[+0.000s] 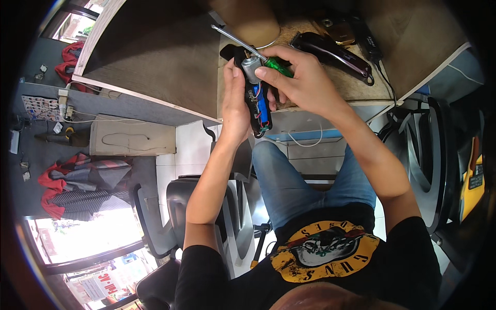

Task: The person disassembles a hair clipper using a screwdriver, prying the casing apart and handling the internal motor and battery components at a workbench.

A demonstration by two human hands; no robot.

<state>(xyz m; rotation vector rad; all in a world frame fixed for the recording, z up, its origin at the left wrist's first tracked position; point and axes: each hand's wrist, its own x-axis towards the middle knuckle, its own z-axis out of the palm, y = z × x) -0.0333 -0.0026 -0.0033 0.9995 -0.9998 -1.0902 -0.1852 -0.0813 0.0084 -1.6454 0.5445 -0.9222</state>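
Note:
My left hand (235, 106) is closed around an opened hair clipper (265, 125), held upright over the desk's front edge. Inside its black shell show a blue battery (261, 105), thin wires and, higher up, a silver cylindrical motor (251, 71). My right hand (307, 82) grips a screwdriver by its green handle (279, 66). The metal shaft slants up and left past the top of the clipper, its tip in the air. My right thumb rests against the motor's side; some of my right fingers are hidden behind the clipper.
On the wooden desk (380, 93) lies another dark hair clipper (336, 56), beside a black adapter (368, 44) with a cord. Wooden partitions (155, 57) flank the workspace. Black chairs (194, 199) stand at both sides, and a red and grey cloth (82, 181) lies at left.

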